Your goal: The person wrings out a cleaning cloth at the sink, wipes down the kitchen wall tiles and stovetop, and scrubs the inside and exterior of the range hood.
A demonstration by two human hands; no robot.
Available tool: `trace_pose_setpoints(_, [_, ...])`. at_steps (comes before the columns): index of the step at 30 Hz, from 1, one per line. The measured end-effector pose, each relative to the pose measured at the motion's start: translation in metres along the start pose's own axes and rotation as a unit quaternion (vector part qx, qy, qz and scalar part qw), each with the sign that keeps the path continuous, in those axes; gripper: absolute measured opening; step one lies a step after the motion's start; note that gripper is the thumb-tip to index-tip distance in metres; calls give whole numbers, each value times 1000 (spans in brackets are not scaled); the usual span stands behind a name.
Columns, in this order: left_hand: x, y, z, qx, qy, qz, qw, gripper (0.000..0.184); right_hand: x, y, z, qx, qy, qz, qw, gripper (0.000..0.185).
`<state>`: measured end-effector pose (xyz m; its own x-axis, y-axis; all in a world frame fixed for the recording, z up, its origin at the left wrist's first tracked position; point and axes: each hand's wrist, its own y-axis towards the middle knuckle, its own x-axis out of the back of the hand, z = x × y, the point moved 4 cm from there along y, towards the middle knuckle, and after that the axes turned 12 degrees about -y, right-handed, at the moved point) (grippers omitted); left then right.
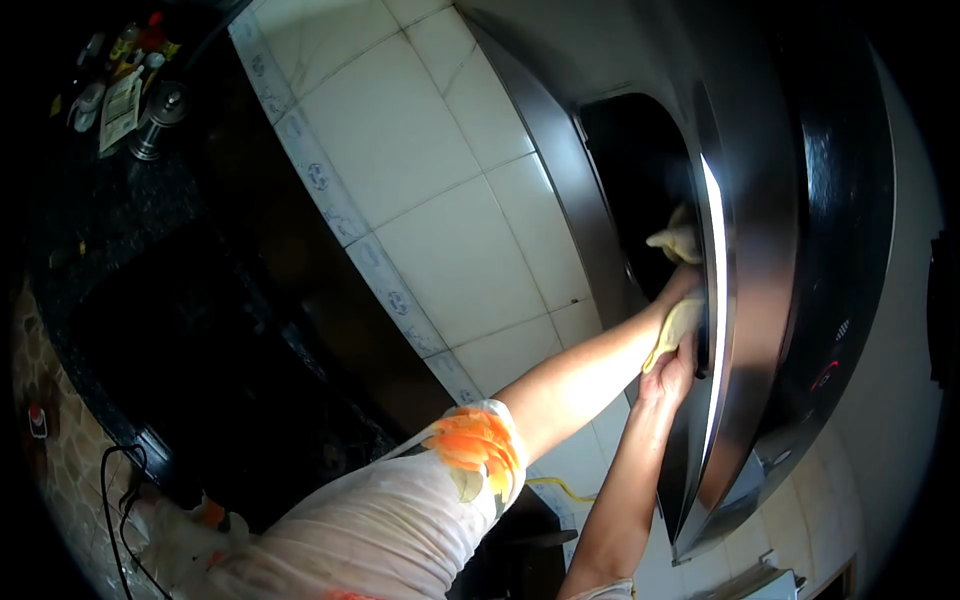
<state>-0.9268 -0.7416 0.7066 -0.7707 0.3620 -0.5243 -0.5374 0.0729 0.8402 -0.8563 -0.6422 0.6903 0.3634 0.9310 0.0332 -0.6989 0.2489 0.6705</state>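
My left hand (684, 279) reaches up into the dark opening under a range hood (765, 300), and the hood's lit front edge hides part of its fingers. A pale cloth with a yellow edge (674, 328) is bunched in it, one end hanging beside the wrist and another end showing further in. Close below, my right hand (668, 378) is raised to the same edge of the hood with its fingers curled. It lies against the cloth's lower end; what its fingers grip is hidden. My left sleeve is white with orange flowers.
White wall tiles (400, 130) with a blue-patterned border run behind the hood. A dark stove (200, 330) lies below. On the dark counter stand a metal canister (158, 118), a printed packet (121, 110) and several bottles. A black cable (107, 490) hangs at lower left.
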Motion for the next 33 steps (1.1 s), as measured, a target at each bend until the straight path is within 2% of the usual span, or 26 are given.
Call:
trace_pose_setpoints(4, [8, -12, -2, 2, 12, 1, 1000, 42, 5, -2, -10, 22, -33, -13, 999, 40])
trace_pose_setpoints(7, [11, -4, -23, 1, 12, 3, 1000, 40, -44, -8, 3, 35, -40, 52, 997, 39])
trace_pose_setpoints(10, [9, 10, -45, -5, 13, 6, 1000, 39, -58, 16, -3, 78, -53, 49, 994, 37])
trace_pose_setpoints(12, [6, 15, -44, -4, 14, 11, 1000, 38, -64, 9, -2, 67, -44, 33, 996, 38])
trace_pose_setpoints(15, [4, 7, -23, -2, 14, 15, 1000, 37, -28, 8, -8, 68, -52, 23, 996, 40])
trace_pose_setpoints(17, [1, -3, -2, 4, 17, 21, 1000, 36, 9, 0, -11, 45, -56, -28, 997, 40])
trace_pose_setpoints(19, [0, -15, 16, 12, 20, 26, 999, 35, 34, -5, -16, 69, -25, 15, 997, 37])
trace_pose_setpoints(22, [1, -20, 19, 17, 22, 28, 999, 34, 33, -8, -17, 64, -39, -15, 997, 35])
trace_pose_setpoints(25, [2, -14, -2, 6, 23, 22, 999, 33, 5, -8, -26, 38, -36, 12, 999, 34])
trace_pose_setpoints(31, [-6, 0, -30, -31, 25, 11, 999, 31, -36, -16, -25, 84, -87, 19, 993, 37])
trace_pose_setpoints(33, [-8, 0, -29, -39, 21, 10, 999, 30, -18, -10, -30, 93, -95, 13, 991, 37])
